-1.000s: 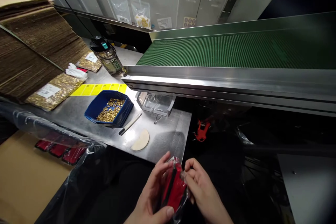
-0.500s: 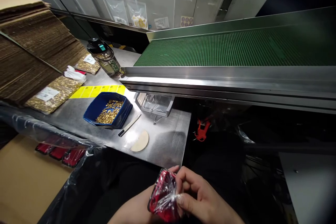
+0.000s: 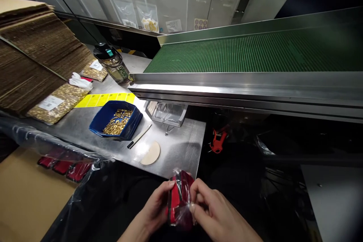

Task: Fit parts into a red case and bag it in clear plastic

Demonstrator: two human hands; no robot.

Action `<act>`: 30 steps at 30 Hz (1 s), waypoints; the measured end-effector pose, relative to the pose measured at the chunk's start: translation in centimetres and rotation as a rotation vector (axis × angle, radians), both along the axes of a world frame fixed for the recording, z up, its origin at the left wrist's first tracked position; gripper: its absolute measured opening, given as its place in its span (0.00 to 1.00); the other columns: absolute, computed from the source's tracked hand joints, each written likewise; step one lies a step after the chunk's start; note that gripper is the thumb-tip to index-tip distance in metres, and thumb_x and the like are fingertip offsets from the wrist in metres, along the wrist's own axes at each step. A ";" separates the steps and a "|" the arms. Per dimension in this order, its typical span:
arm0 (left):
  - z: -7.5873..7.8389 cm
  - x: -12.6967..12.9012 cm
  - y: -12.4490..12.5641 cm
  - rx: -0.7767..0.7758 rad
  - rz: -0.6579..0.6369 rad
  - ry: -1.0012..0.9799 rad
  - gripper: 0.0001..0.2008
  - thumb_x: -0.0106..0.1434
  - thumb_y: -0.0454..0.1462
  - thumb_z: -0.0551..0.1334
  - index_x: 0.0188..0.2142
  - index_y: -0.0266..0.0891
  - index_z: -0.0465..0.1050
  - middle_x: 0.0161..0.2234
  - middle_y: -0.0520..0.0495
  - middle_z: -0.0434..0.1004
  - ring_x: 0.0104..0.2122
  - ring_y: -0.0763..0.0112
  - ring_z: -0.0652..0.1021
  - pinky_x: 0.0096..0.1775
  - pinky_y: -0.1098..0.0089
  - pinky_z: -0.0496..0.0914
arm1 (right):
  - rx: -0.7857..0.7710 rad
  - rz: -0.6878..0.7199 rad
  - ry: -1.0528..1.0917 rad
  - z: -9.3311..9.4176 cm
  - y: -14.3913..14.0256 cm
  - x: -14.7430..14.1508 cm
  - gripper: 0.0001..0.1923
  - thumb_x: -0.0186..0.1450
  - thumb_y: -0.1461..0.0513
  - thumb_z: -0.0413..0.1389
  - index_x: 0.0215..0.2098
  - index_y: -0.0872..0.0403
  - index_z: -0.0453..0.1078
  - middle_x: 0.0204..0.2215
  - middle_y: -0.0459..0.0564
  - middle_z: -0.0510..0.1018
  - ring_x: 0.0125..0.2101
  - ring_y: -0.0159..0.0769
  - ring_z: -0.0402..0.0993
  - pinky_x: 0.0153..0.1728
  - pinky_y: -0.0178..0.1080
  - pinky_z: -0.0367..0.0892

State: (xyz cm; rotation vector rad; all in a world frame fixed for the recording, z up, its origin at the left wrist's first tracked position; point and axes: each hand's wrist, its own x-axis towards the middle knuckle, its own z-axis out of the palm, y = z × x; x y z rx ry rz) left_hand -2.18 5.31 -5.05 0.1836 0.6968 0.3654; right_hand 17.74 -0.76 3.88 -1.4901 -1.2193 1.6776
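Observation:
Low in the head view, both of my hands grip a red pouch wrapped in clear plastic film. My left hand clasps its left side, with the fingers curled around it. My right hand pinches the film at the pouch's right edge between thumb and fingers. The pouch stands on edge just in front of the steel table, below its near edge.
The table holds a blue tray of small gold parts, a knife, a beige half disc, a clear tray, yellow labels, a bottle. Green conveyor at right. Cardboard stack and lined box with red pouches at left.
The pouch has been turned in my hands, from lying flat to standing on edge. My left hand has come back into view around its left side.

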 end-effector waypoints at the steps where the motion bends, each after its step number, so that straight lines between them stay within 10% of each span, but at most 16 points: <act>1: 0.3 -0.2 0.4 0.095 0.033 -0.010 0.26 0.60 0.42 0.71 0.56 0.35 0.76 0.47 0.39 0.82 0.48 0.51 0.80 0.51 0.62 0.71 | -0.030 -0.050 0.002 -0.6 -0.1 -0.2 0.03 0.69 0.65 0.52 0.38 0.49 0.63 0.25 0.38 0.72 0.24 0.28 0.65 0.27 0.31 0.59; 5: 2.3 -1.3 1.7 0.471 0.021 -0.069 0.46 0.51 0.40 0.76 0.68 0.47 0.62 0.67 0.40 0.65 0.66 0.40 0.63 0.63 0.54 0.61 | -0.231 -0.278 0.147 -3.7 -0.6 -1.5 0.07 0.71 0.58 0.53 0.38 0.50 0.59 0.22 0.38 0.72 0.18 0.27 0.64 0.19 0.29 0.59; 11: 5.5 -1.4 1.0 0.663 -0.054 -0.194 0.27 0.62 0.48 0.71 0.58 0.44 0.74 0.50 0.37 0.81 0.47 0.44 0.80 0.53 0.49 0.69 | -0.194 -0.569 0.459 -4.8 0.3 -2.4 0.21 0.70 0.46 0.58 0.35 0.50 0.55 0.22 0.37 0.67 0.18 0.23 0.57 0.19 0.26 0.52; 15: 5.0 0.1 0.4 0.379 0.151 -0.341 0.12 0.67 0.44 0.69 0.45 0.40 0.79 0.22 0.51 0.78 0.27 0.66 0.81 0.37 0.70 0.72 | -0.145 -0.581 0.706 -3.1 1.2 -1.6 0.19 0.69 0.51 0.62 0.37 0.51 0.57 0.25 0.37 0.65 0.19 0.21 0.50 0.19 0.26 0.48; 19: 3.8 1.5 0.0 -0.019 0.248 -0.177 0.12 0.66 0.46 0.70 0.39 0.40 0.79 0.29 0.53 0.78 0.28 0.71 0.78 0.34 0.74 0.70 | -0.008 -0.397 0.697 -1.2 1.2 -0.7 0.16 0.70 0.54 0.61 0.39 0.52 0.59 0.27 0.39 0.67 0.22 0.23 0.57 0.24 0.28 0.55; 25: 3.1 1.5 -1.2 -0.036 -0.030 0.048 0.21 0.62 0.50 0.72 0.26 0.33 0.77 0.22 0.51 0.73 0.25 0.72 0.74 0.30 0.74 0.68 | 0.056 -0.097 0.460 -0.2 0.5 -0.5 0.13 0.70 0.56 0.60 0.36 0.53 0.62 0.30 0.44 0.71 0.31 0.31 0.66 0.37 0.36 0.63; 30: 3.1 1.1 -1.2 0.045 -0.037 -0.013 0.17 0.59 0.46 0.75 0.39 0.36 0.80 0.25 0.48 0.78 0.26 0.62 0.79 0.31 0.68 0.72 | -0.128 -0.231 0.566 -2.5 0.0 -1.8 0.16 0.69 0.52 0.61 0.40 0.52 0.61 0.28 0.42 0.74 0.23 0.26 0.66 0.25 0.30 0.61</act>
